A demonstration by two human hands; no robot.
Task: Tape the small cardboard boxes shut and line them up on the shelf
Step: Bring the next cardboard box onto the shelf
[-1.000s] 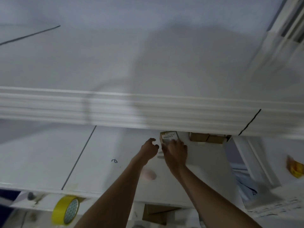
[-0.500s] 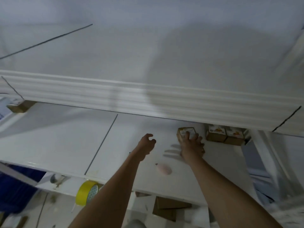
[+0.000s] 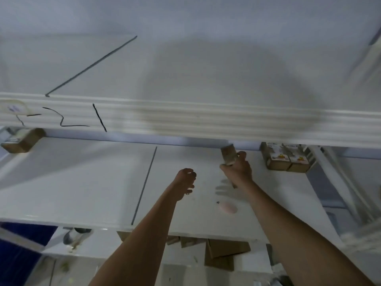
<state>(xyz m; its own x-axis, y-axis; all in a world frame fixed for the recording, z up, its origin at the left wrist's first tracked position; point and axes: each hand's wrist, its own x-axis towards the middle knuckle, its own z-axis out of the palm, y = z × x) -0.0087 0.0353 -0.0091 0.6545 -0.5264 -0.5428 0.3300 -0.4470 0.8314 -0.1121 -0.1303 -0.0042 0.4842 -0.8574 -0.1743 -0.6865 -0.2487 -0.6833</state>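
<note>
On the white shelf (image 3: 82, 178), toward its right side, I see the right hand (image 3: 239, 170) wrapped around a small cardboard box (image 3: 228, 154) — blurred, tilted, just under the upper shelf's ribbed edge (image 3: 185, 122). Two boxes (image 3: 286, 159) stand side by side to its right, touching each other, apart from it. My left hand (image 3: 185, 180) hovers beside it — fingers loosely curled, holding nothing. Another box (image 3: 22, 139) sits far left.
</note>
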